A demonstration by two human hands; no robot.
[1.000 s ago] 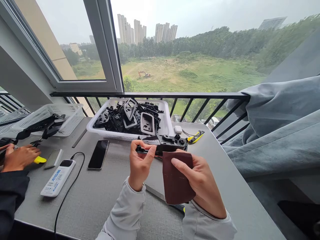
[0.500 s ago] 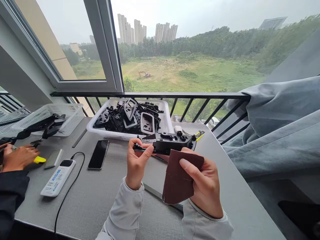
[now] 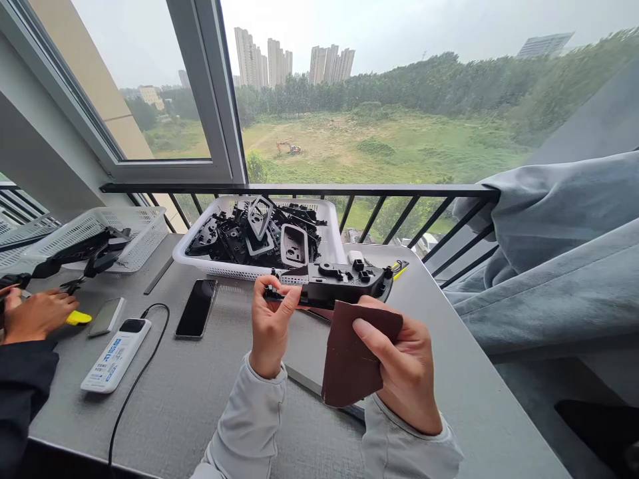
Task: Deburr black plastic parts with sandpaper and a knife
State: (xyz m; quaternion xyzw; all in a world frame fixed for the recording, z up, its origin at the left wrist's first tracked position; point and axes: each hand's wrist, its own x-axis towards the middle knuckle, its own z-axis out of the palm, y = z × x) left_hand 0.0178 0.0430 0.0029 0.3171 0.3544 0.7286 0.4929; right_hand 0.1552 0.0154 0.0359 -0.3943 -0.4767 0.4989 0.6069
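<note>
My left hand (image 3: 272, 326) pinches the left end of a black plastic part (image 3: 339, 283), a long moulded housing with clips and small posts on top. It is held level above the table, in front of the white basket. In my right hand (image 3: 407, 366) is a folded sheet of dark brown sandpaper (image 3: 352, 356), gripped between thumb and fingers. The sheet hangs just below the right half of the part and hides some of its lower edge. Whether paper and plastic touch there, I cannot tell.
A white basket (image 3: 224, 267) full of black plastic parts stands by the railing. A phone (image 3: 196, 308), a white power bank (image 3: 116, 356) with a cable, and a grey strip (image 3: 304, 379) lie on the table. At left, another person's hand (image 3: 40, 314) works beside a second basket (image 3: 144, 233).
My right hand and the sandpaper have shifted slightly left. The black plastic part has moved a little left with my left hand.
</note>
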